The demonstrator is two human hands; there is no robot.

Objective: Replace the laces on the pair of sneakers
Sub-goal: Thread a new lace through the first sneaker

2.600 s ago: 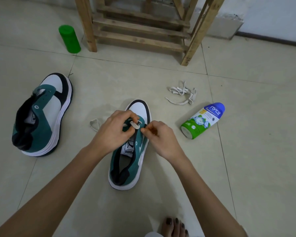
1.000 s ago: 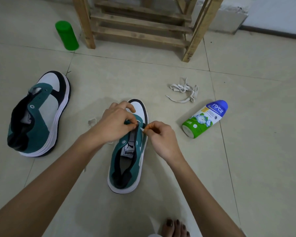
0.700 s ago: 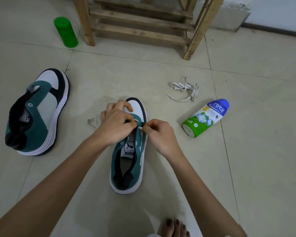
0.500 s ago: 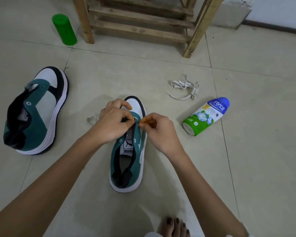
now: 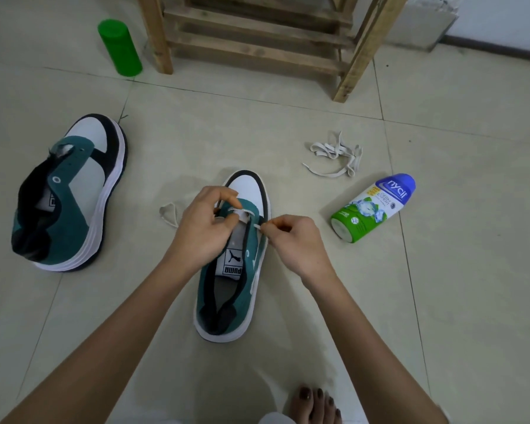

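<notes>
Flat white lace (image 5: 242,213) (limp); teal suede sneaker (image 5: 236,270)

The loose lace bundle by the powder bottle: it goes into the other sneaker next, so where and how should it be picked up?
Best to pinch the loose lace bundle at the single strand trailing out on its near left side, coming from above with thumb and forefinger. It lies flat and tangled on the floor, so a free end probably lifts cleaner than the knotted middle. The powder bottle lies apart from it.

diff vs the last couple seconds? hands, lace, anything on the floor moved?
Right hand has pulled the lace tip out sideways from the centre sneaker; a lace bar now shows across the front eyelets. Left hand still pinches there. Other sneaker, loose laces and bottle unmoved.
</notes>
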